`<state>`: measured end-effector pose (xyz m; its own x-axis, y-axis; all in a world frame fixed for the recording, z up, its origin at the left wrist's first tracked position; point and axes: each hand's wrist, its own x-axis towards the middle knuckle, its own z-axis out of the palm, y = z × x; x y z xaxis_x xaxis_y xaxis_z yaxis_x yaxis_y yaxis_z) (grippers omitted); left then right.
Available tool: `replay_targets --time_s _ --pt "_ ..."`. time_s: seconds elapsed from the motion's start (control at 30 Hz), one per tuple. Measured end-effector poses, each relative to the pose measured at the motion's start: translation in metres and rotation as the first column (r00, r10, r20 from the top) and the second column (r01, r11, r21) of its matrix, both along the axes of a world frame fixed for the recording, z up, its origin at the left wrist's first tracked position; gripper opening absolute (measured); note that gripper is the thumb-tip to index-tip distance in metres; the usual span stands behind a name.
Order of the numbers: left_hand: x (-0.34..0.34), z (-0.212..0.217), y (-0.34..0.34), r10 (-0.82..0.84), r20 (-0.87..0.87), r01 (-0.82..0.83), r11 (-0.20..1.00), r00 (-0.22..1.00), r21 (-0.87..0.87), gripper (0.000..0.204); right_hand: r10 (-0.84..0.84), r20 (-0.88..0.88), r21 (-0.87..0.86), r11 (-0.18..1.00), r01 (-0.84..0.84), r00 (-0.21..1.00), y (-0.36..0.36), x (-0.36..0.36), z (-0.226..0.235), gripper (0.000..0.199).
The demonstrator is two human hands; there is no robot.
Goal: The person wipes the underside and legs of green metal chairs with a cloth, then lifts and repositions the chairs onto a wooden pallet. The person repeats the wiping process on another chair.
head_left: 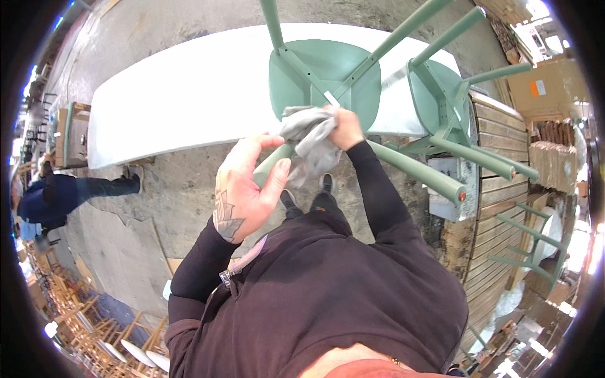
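A pale green chair [328,75] lies upside down on a long white table [183,94], its legs pointing up and toward me. My left hand [242,189] curls around the end of the near chair leg [268,165], fingers partly wrapped on it. My right hand [345,126] presses a grey cloth [309,135] against the chair frame near the seat's underside. Another green chair [441,94] is upturned to the right, with a long leg [422,170] stretching across.
Another person in dark blue [57,195] stands at the left by the table's end. A wooden pallet [498,189] and cardboard boxes [548,88] sit at right. Wooden chairs [94,315] are stacked at lower left. The floor is concrete [157,189].
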<state>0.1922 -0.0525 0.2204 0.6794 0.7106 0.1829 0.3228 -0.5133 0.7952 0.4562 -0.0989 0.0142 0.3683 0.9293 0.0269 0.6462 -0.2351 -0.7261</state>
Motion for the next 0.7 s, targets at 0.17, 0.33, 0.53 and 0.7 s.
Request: replay_targets --time_s 0.17,0.33,0.53,0.7 --pt "0.008 0.016 0.003 -0.089 0.111 0.107 0.98 0.99 -0.17 0.024 -0.459 0.266 -0.101 0.861 0.498 0.848 -0.043 0.049 -0.097 0.054" --pt "0.009 0.015 0.003 -0.015 -0.002 0.015 0.982 1.0 -0.19 0.024 -0.257 0.708 0.015 0.937 0.35 0.657 0.081 -0.001 -0.13 0.078" --pt "0.01 0.024 0.005 -0.002 -0.081 -0.02 0.965 0.997 -0.261 0.026 0.337 -0.723 0.563 0.793 0.232 0.603 0.26 0.096 0.001 0.03" --pt "0.012 0.027 0.004 0.07 -0.187 -0.125 0.944 0.98 -0.305 0.025 0.115 0.068 0.64 0.757 -0.132 0.991 0.344 0.084 0.182 0.041"
